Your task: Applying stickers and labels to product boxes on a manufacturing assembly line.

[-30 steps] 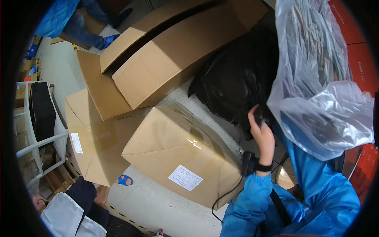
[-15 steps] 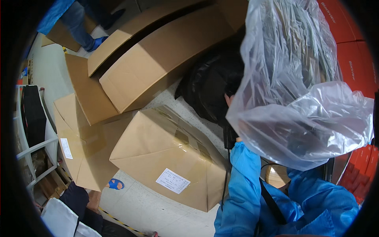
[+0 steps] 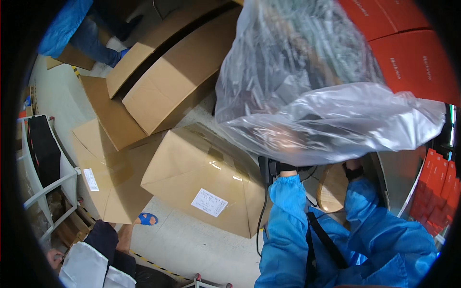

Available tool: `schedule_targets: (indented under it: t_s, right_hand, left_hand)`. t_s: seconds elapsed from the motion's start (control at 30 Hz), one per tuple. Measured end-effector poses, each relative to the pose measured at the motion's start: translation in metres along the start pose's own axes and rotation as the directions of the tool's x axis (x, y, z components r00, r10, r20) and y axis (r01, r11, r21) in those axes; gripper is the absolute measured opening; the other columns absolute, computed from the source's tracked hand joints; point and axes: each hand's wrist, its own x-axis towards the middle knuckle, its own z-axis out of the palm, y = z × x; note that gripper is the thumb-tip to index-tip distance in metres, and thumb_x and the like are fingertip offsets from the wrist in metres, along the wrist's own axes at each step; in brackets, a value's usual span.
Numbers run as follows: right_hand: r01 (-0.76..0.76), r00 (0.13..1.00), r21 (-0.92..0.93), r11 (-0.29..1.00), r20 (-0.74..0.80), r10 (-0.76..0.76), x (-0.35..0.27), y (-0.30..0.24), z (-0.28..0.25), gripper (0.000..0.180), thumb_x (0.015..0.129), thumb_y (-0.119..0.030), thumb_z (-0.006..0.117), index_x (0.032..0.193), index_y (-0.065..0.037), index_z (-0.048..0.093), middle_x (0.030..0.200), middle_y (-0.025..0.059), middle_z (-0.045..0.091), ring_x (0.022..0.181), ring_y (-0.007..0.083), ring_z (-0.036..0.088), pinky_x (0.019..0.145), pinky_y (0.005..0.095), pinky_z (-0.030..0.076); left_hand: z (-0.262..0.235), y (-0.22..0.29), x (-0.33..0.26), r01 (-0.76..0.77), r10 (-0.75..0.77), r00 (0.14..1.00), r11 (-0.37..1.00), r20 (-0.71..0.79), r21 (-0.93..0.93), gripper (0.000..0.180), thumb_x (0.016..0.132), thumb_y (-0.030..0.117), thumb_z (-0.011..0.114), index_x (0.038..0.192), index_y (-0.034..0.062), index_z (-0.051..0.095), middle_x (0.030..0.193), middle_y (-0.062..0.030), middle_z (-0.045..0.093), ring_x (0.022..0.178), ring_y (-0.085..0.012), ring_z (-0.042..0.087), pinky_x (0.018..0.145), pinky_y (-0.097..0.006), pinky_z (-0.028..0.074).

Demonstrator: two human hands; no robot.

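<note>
A big crumpled sheet or bag of clear plastic [image 3: 307,91] fills the upper middle, in front of me. Through its lower part my left hand [image 3: 284,138] shows as a blurred skin-toned patch, behind or inside the film; its fingers cannot be made out. The plastic's lower edge also covers my right hand, leaving only the right wrist [image 3: 354,169] with a dark band in sight. Whether either hand grips the film is hidden. Both forearms wear blue sleeves. A black device [image 3: 268,169] with a cable sits at the left wrist.
A taped brown carton [image 3: 216,185] with a white label stands left of my arms; another carton [image 3: 113,177] and an open box [image 3: 173,72] lie beyond. Red boxes [image 3: 408,62] are stacked at right. A round wooden stool seat [image 3: 333,187] lies between my forearms. People are nearby at left.
The plastic has shifted left and spread lower, now covering the black bag that showed before. My left hand is now behind the film, and my right wrist has come into sight.
</note>
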Motion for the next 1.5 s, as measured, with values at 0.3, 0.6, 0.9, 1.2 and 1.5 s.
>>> schedule_targets:
  t_s: [0.3,0.6,0.9,1.2,1.5]
  right_hand:
    - [-0.431,0.737,-0.144,0.891,0.514,0.439,-0.056,0.030,-0.044,0.041,0.094,-0.029,0.049,0.127,-0.005,0.050,0.126,0.0145,0.054,0.117,0.0254,0.050,0.101,0.0370,0.038]
    - [-0.581,0.178,0.268,-0.769,0.963,0.202,-0.047,0.004,-0.070,0.040,0.094,-0.037,0.049,0.120,-0.006,0.052,0.119,0.0164,0.054,0.106,0.0276,0.053,0.096,0.0390,0.041]
    - [-0.762,0.008,0.020,-0.648,1.000,0.022,-0.061,-0.092,-0.218,0.029,0.092,-0.031,0.051,0.105,-0.005,0.053,0.096,0.0094,0.059,0.092,0.0255,0.059,0.079,0.0382,0.050]
    - [-0.630,0.538,0.300,-0.716,0.833,-0.124,-0.028,-0.041,-0.426,0.020,0.094,-0.020,0.048,0.105,-0.004,0.055,0.087,0.0096,0.063,0.083,0.0211,0.063,0.075,0.0307,0.050]
    - [-0.371,0.778,0.621,-0.691,0.614,0.135,0.106,0.002,-0.487,0.020,0.094,-0.021,0.049,0.109,-0.009,0.054,0.105,0.0051,0.057,0.102,0.0169,0.055,0.084,0.0313,0.044]
  left_hand:
    - [-0.063,0.100,-0.020,-0.465,0.550,0.832,0.762,-0.072,0.451,0.028,0.083,0.026,0.053,0.093,0.0048,0.067,0.097,-0.0165,0.066,0.091,-0.0394,0.060,0.081,-0.046,0.045]
    - [-0.193,0.169,-0.036,-0.150,0.121,0.987,0.934,0.110,0.324,0.023,0.074,0.015,0.064,0.090,-0.0017,0.063,0.088,-0.0238,0.062,0.083,-0.0440,0.059,0.075,-0.048,0.048]
    - [-0.257,0.191,-0.127,-0.233,0.231,0.972,0.971,0.035,0.059,0.041,0.083,0.012,0.059,0.118,-0.0036,0.047,0.107,-0.0237,0.052,0.099,-0.0378,0.053,0.086,-0.041,0.044]
    - [-0.375,0.260,-0.170,-0.354,0.347,0.927,0.935,-0.142,-0.027,0.030,0.085,0.010,0.059,0.110,-0.0041,0.052,0.101,-0.0155,0.057,0.089,-0.0247,0.055,0.077,-0.035,0.046]
    - [-0.467,0.609,-0.100,-0.691,0.576,0.707,0.688,-0.410,-0.223,0.036,0.100,0.027,0.038,0.116,-0.0042,0.049,0.115,-0.0145,0.054,0.107,-0.0230,0.051,0.094,-0.032,0.039]
